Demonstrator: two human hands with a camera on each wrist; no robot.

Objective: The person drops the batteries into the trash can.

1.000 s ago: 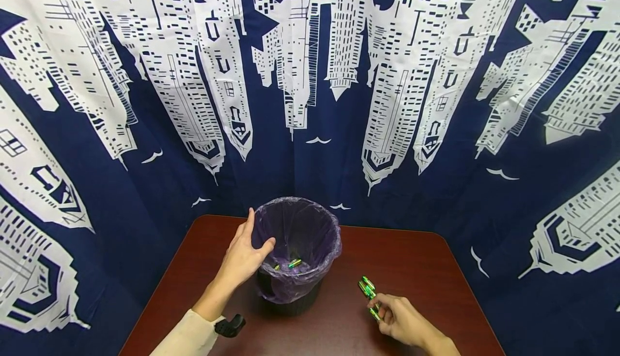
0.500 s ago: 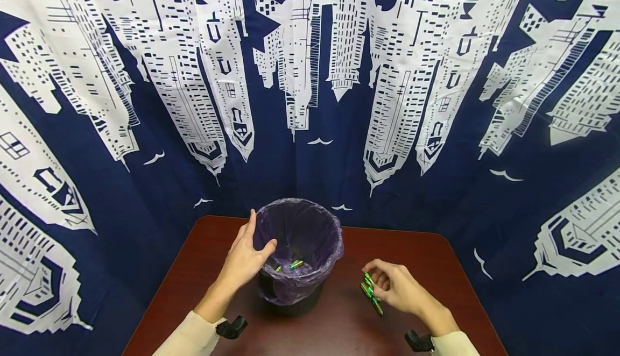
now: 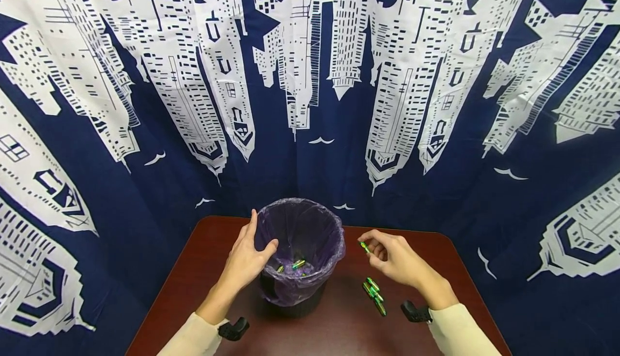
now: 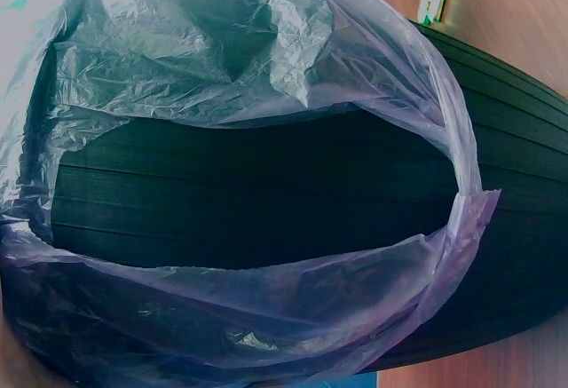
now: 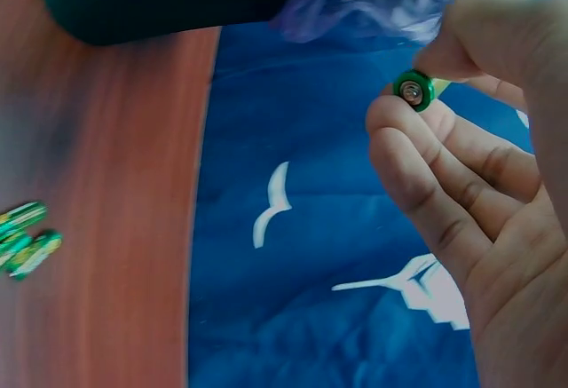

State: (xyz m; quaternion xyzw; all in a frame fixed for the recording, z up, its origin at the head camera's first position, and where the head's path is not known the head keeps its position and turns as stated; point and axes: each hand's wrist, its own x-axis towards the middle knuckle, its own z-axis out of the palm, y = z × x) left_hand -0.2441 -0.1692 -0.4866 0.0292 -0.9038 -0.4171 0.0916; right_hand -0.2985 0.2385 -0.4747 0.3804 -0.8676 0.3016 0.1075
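Note:
A bin lined with a thin purple bag (image 3: 334, 254) stands on the table. My left hand (image 3: 244, 262) rests at its left rim, index finger straight along the edge and thumb reaching over the opening. The left wrist view is filled by the bag (image 4: 222, 304) and the dark ribbed bin wall (image 4: 524, 193). Right of the bin, my right hand (image 3: 399, 259) pinches a green and gold battery (image 5: 414, 91) between thumb and fingertips, raised above the table. Several more batteries (image 3: 374, 294) lie in a cluster below that hand. Inside the bin, a few batteries (image 3: 298, 264) show at the bottom.
The dark red-brown table (image 3: 339, 334) has rounded far corners. A navy cloth (image 3: 310, 173) printed with white upside-down buildings and birds hangs close behind and on both sides. Black straps with camera mounts (image 3: 234, 329) sit on both wrists.
My right hand has picked a battery off the cluster, lifting it up and away toward the far side of the table. My left hand has stayed at the bin rim.

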